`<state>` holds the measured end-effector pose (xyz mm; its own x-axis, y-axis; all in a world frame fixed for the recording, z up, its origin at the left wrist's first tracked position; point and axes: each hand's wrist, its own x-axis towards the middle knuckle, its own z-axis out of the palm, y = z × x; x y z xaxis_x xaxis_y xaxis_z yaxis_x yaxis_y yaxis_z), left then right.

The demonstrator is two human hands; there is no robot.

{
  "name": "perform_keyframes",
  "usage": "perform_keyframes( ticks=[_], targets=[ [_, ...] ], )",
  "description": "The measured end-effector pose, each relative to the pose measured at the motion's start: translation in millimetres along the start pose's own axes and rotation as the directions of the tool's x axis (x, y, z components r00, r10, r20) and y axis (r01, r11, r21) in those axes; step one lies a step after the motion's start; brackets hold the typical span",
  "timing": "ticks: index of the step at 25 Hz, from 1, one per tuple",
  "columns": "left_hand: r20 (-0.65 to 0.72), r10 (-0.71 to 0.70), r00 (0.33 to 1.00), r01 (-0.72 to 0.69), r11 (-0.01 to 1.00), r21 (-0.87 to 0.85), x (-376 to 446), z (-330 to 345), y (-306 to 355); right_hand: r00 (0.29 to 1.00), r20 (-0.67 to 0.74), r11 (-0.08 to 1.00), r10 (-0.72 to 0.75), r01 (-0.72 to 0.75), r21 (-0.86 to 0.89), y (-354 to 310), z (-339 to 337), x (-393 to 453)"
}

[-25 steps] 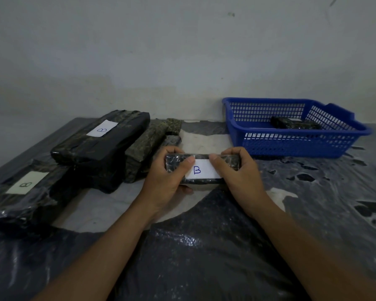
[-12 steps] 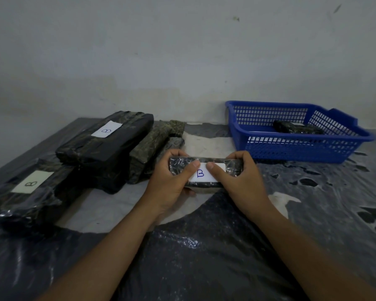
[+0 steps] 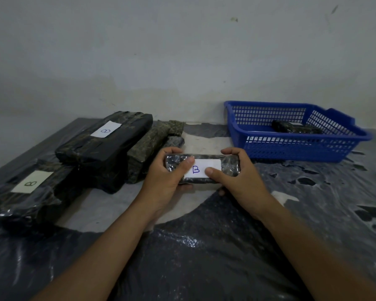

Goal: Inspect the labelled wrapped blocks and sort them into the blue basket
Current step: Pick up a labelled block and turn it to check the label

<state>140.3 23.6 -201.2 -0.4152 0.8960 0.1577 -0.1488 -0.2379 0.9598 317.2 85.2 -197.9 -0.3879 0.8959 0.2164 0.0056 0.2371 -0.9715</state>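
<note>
My left hand (image 3: 164,181) and right hand (image 3: 240,179) grip one wrapped block (image 3: 202,168) by its two ends. The fingers (image 3: 171,150) curl over its far edge; both thumbs press its top face. The block is held level, just above the surface (image 3: 204,257), between the hands.

The right thumb rests on the block's white label (image 3: 202,168), which faces up and reads "B".

Step in hand, by my judgement: inspection. The label is exposed and legible, so the check looks close to complete.

Right of the fingers and farther away stands the basket (image 3: 300,148). One block (image 3: 295,128) already lies inside it. The basket is near the held block but apart from it.

Left of the fingers lies the unsorted stock: a large block (image 3: 104,142) labelled "B", a second labelled one (image 3: 28,196) nearer to me, and unlabelled pieces (image 3: 152,144) just beside the left hand.

Next move, as I judge it:
1. Carry the block right and away.
2. Clear the basket's near rim.
3. Lower it beside the block inside.
4. Open the fingers only once it rests.
</note>
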Motion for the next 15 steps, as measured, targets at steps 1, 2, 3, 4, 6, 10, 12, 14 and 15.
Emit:
perform_keyframes(
  ticks=[1,2,3,4,6,10,12,14,15],
  targets=[
    [-0.004,-0.004,1.000,0.004,1.000,-0.010,0.3,-0.3,0.0,0.999,0.027,0.998,0.020,-0.021,0.052,-1.0,-1.8,0.4],
    [-0.008,-0.010,1.000,0.010,1.000,-0.025,0.3,-0.9,0.3,0.997,0.064,0.989,0.051,-0.059,0.137,-2.1,-3.2,0.9],
    [-0.007,-0.016,1.000,0.015,0.999,-0.039,0.7,-1.4,0.6,0.991,0.108,0.969,0.082,-0.105,0.222,-3.5,-4.2,1.2],
    [-0.002,-0.018,1.000,0.018,0.999,-0.046,0.9,-2.3,0.5,0.984,0.145,0.951,0.100,-0.137,0.276,-4.0,-5.1,2.1],
    [0.012,-0.018,1.000,0.019,0.999,-0.039,1.0,-3.0,0.3,0.978,0.172,0.942,0.113,-0.161,0.293,-2.8,-6.2,3.6],
    [0.006,-0.026,1.000,0.026,0.999,-0.037,-0.2,-0.6,3.0,0.982,0.149,0.931,0.114,-0.158,0.328,-0.8,-5.4,4.6],
    [-0.005,-0.030,1.000,0.030,0.999,-0.046,-1.2,1.2,3.7,0.990,0.091,0.923,0.109,-0.135,0.361,-0.5,-4.8,5.3],
    [0.011,-0.029,1.000,0.030,0.999,-0.027,-3.0,2.4,4.2,0.995,0.024,0.921,0.099,-0.101,0.377,-0.4,-4.4,6.2],
    [0.025,-0.026,0.999,0.025,1.000,0.003,-3.8,2.5,4.4,0.996,0.006,0.925,0.090,-0.086,0.370,0.2,-4.1,6.5]
  ],
)
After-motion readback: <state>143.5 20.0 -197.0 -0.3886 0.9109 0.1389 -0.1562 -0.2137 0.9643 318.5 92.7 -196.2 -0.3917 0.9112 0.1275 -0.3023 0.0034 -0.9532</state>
